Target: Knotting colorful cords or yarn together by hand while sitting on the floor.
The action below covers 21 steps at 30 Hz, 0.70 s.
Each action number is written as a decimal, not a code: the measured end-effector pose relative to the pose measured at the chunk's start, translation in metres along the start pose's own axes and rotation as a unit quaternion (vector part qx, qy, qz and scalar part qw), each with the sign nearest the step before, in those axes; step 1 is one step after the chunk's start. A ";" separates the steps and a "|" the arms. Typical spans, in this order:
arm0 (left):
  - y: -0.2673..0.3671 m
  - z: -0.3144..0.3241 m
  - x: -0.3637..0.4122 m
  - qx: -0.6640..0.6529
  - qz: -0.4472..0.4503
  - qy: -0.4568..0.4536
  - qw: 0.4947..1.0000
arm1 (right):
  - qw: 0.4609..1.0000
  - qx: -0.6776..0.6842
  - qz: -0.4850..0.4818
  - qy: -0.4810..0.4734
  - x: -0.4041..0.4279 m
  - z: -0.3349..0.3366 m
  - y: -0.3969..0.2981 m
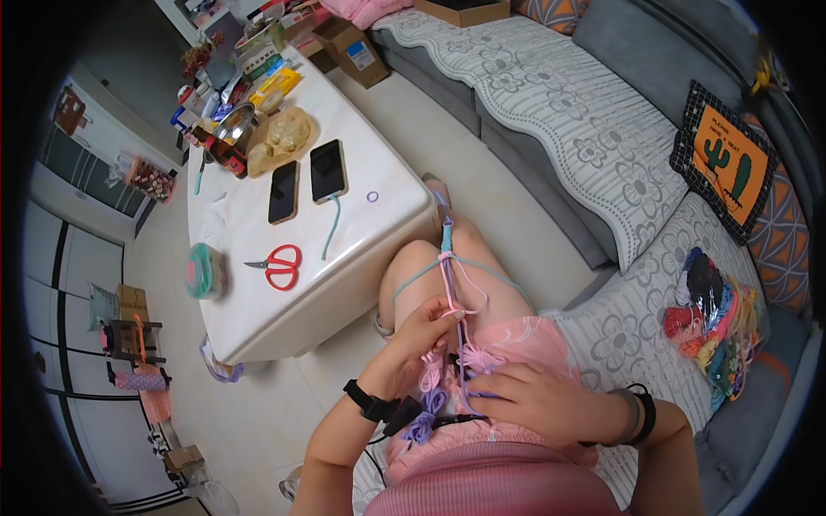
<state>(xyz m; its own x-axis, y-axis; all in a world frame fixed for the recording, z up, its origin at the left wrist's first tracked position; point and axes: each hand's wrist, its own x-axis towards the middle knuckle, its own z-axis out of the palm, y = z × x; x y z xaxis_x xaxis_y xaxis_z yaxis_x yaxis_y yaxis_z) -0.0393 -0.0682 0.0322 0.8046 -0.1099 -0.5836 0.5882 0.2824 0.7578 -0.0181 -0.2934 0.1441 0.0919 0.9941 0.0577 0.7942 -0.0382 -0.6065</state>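
Observation:
Braided cords stretch from near my feet across my knees to my lap. A teal knotted section [446,237] leads into a pink knot, and loose teal cord ends [413,279] spread over both thighs. My left hand [423,332] pinches a pink cord [476,306] between thumb and fingertip, beside the taut purple strands [459,348]. My right hand [529,400] lies low over the lap, its fingers at the purple cord; whether they grip it is hidden. Wound pink bundles [431,372] and a purple bundle [423,422] hang by my wrists.
On the white table [368,242] at left lie red-handled scissors [282,266], two phones [329,171], a teal cord [332,226], a small ring [372,197] and a lidded tub [205,271]. A bag of colored cords [716,329] rests on the sofa [619,342] at right.

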 end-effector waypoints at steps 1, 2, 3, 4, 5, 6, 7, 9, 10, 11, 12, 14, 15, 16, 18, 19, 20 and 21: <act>-0.002 -0.002 0.001 0.002 0.001 0.000 1.000 | 0.999 -0.023 -0.004 0.039 0.007 0.001 0.006; -0.006 -0.004 0.004 -0.038 0.019 -0.009 0.999 | 0.996 -0.046 -0.009 0.077 0.014 0.003 0.013; -0.011 -0.009 0.004 -0.079 0.036 -0.012 0.996 | 0.996 -0.044 -0.014 0.077 0.022 0.008 0.025; -0.012 -0.011 0.004 -0.043 0.037 0.009 0.998 | 0.985 -0.009 0.053 0.162 0.027 0.013 0.036; -0.011 -0.011 0.002 -0.043 0.038 0.008 0.998 | 0.962 0.026 0.118 0.245 0.033 0.019 0.050; -0.009 -0.010 -0.002 -0.025 0.032 0.019 0.999 | 0.962 0.027 0.116 0.244 0.041 0.027 0.067; -0.007 -0.008 -0.001 -0.007 0.027 0.021 0.999 | 0.942 0.048 0.134 0.305 0.047 0.034 0.087; -0.005 -0.011 -0.005 -0.017 0.036 0.000 0.999 | 0.917 0.077 0.144 0.364 0.066 0.060 0.115; -0.002 -0.010 -0.007 -0.035 0.043 0.000 0.998 | 0.841 0.259 0.215 0.424 0.081 0.079 0.122; 0.001 -0.010 -0.010 -0.053 0.050 0.001 0.997 | 0.724 0.430 0.275 0.463 0.092 0.092 0.124; 0.002 -0.010 -0.012 -0.053 0.049 0.001 0.997 | 0.723 0.431 0.276 0.464 0.094 0.101 0.123; 0.003 -0.010 -0.012 -0.075 0.059 -0.006 0.995 | 0.810 0.258 0.320 0.417 0.096 0.113 0.122; 0.002 -0.012 -0.013 -0.077 0.057 -0.004 0.995 | 0.811 0.260 0.321 0.415 0.094 0.115 0.121; 0.002 -0.014 -0.013 -0.060 0.057 0.002 0.997 | 0.841 0.230 0.293 0.393 0.091 0.116 0.121; 0.003 -0.018 -0.013 -0.045 0.057 0.009 0.997 | 0.852 0.260 0.290 0.351 0.089 0.100 0.111; 0.004 -0.019 -0.013 -0.054 0.054 0.000 0.997 | 0.852 0.261 0.291 0.349 0.090 0.099 0.115; 0.003 -0.020 -0.013 -0.063 0.051 -0.010 0.997 | 0.841 0.286 0.278 0.365 0.090 0.100 0.120; 0.004 -0.018 -0.013 -0.063 0.050 -0.012 0.997 | 0.829 0.308 0.266 0.383 0.090 0.102 0.126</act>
<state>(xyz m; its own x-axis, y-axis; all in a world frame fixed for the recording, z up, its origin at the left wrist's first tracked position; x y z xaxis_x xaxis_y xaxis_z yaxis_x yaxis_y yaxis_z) -0.0490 -0.0485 0.0373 0.8617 -0.0966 -0.4982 0.4905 0.4102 0.7688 0.0292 -0.1985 -0.0080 0.8730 0.4877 -0.0047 0.0826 -0.1573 -0.9841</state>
